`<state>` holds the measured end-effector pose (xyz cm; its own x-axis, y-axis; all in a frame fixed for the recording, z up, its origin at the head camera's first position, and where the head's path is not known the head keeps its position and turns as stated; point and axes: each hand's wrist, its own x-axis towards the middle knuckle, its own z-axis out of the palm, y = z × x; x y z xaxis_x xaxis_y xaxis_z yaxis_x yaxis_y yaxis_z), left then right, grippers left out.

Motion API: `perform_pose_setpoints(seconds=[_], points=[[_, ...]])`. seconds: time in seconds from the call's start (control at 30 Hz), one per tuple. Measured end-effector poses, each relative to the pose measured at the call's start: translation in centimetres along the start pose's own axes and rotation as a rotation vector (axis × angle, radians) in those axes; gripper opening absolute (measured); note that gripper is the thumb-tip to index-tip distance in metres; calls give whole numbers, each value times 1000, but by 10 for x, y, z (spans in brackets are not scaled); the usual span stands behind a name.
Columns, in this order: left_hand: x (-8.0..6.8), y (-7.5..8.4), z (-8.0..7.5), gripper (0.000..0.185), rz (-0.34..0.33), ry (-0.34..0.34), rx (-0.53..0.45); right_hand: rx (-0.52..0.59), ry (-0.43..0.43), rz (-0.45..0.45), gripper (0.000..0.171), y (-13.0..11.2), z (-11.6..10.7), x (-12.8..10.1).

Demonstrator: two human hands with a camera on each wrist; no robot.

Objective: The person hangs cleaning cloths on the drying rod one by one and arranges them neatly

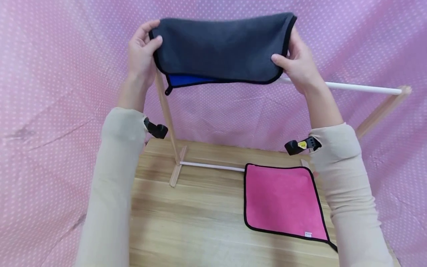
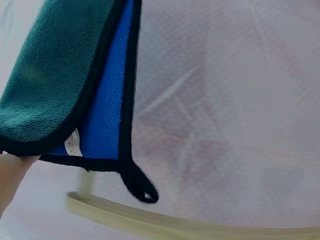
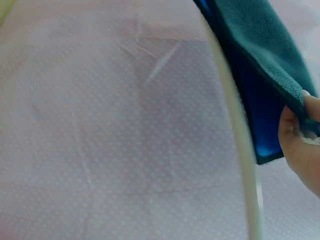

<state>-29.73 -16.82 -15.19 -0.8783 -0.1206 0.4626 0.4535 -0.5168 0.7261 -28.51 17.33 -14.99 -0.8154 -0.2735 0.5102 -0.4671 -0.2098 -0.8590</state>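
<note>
A dark grey cloth (image 1: 220,48) with black trim and a blue underside (image 1: 186,79) hangs folded over the white top rod (image 1: 360,88) of a wooden rack. My left hand (image 1: 141,52) pinches its left edge and my right hand (image 1: 297,61) pinches its right edge. In the left wrist view the cloth (image 2: 50,75) looks teal with a blue layer (image 2: 105,110), a white label and a black loop (image 2: 142,187). The right wrist view shows my fingers (image 3: 297,135) gripping the cloth (image 3: 265,60) beside the rod (image 3: 235,130).
A pink cloth (image 1: 283,200) with black trim lies flat on the wooden table (image 1: 186,222) at the right. The rack's wooden upright (image 1: 166,118), foot and lower white rod (image 1: 211,167) stand at the table's back. A pink dotted backdrop (image 1: 50,92) surrounds everything.
</note>
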Motion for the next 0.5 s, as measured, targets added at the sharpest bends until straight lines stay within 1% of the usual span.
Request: perform_pose_setpoints(seconds=[0.1,0.17,0.27,0.37,0.5], points=[[-8,-8,-11,23,-121,28,44,4,-45,96,73,9,1,-6],[-14,-14,-20,21,-167,37,64,1,-73,155,70,13,2,-11],[-20,-20,-28,19,-192,42,79,1,-89,218,70,17,2,-16],[-22,-25,-30,20,-189,45,116,18,-75,259,74,17,2,-18],[-23,-29,-29,33,-200,81,193,44,-47,301,76,17,2,-18]])
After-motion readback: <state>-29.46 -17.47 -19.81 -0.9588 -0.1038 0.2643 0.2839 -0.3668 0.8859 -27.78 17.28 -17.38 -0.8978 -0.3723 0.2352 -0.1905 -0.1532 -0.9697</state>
